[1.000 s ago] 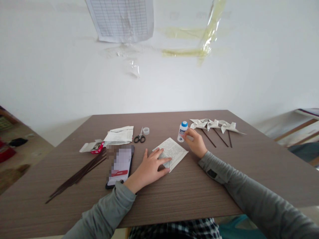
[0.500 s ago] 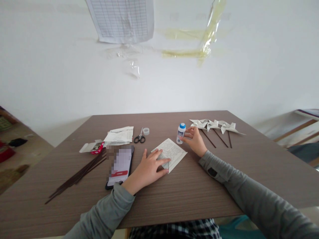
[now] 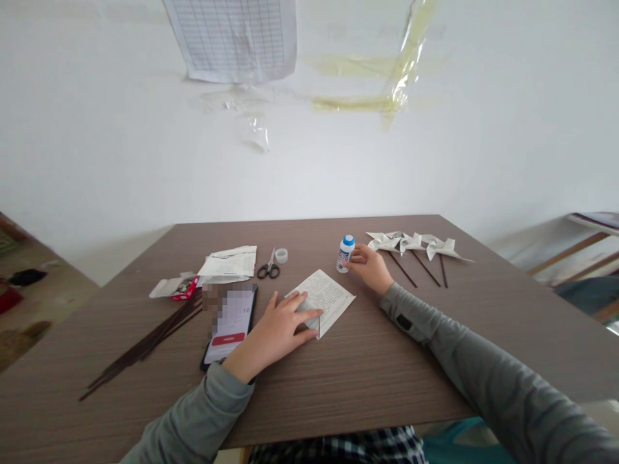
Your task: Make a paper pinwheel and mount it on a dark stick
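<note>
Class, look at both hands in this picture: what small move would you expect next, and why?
Probably the right hand lets go of the small white glue bottle with the blue cap, which stands upright on the brown wooden table, and comes over to the printed paper sheet that the left hand presses flat.

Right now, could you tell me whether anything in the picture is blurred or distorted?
In the head view the phone screen is pixelated; table edges splay wide toward the corners; the left hand, paper and glue bottle look sharp under soft, even light.
</note>
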`<state>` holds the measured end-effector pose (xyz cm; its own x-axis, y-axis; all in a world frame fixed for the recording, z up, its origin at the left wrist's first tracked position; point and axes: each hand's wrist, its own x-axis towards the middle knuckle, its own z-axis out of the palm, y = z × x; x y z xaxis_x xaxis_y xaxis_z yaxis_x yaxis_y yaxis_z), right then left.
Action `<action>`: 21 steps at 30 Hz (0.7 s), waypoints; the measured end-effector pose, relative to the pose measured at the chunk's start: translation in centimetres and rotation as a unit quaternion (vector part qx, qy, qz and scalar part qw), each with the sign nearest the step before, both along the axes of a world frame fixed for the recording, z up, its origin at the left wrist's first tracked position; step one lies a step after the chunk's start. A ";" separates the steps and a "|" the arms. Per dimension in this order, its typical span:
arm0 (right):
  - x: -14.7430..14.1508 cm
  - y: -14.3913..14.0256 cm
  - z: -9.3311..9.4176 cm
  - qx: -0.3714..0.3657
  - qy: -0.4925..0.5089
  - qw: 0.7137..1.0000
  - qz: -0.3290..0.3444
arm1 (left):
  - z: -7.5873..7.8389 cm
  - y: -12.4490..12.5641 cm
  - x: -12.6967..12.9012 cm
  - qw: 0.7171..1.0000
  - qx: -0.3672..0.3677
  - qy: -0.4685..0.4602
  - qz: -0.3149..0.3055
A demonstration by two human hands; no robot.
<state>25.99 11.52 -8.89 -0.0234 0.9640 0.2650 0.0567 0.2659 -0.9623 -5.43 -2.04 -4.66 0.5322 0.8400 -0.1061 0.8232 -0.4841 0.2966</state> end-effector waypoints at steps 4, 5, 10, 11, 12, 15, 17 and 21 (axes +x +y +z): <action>-1.7 1.8 1.0 -0.007 -0.013 1.000 0.007 | 0.1 0.2 -0.1 1.000 -0.004 0.014 -0.006; -2.2 2.3 1.3 -0.008 -0.017 1.000 0.011 | 0.2 0.2 -0.1 1.000 -0.005 0.016 -0.007; -5.8 4.7 3.6 -0.007 -0.029 0.999 0.046 | 0.4 0.3 -0.5 1.000 -0.009 0.009 -0.006; -6.6 5.1 4.1 -0.009 -0.038 0.998 0.053 | 0.5 0.3 -0.6 1.000 -0.008 0.003 -0.008; -7.4 5.6 4.5 -0.011 -0.047 0.997 0.055 | 0.6 0.3 -0.8 1.000 -0.007 -0.005 -0.009; -9.7 6.6 5.5 -0.014 -0.062 0.996 0.059 | 1.0 0.3 -1.5 1.000 -0.012 -0.017 -0.005; -11.1 7.1 5.7 -0.014 -0.070 0.995 0.063 | 1.3 0.3 -1.9 1.000 -0.021 -0.010 0.001; -13.1 7.6 5.4 -0.015 -0.096 0.994 0.058 | 1.7 0.2 -2.3 1.000 -0.027 -0.002 0.009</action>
<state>12.87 19.11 -3.52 -0.1826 0.9590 0.2165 0.2110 0.2533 -0.9441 -7.77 -1.83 -2.99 0.5174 0.8426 -0.1495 0.8304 -0.4521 0.3256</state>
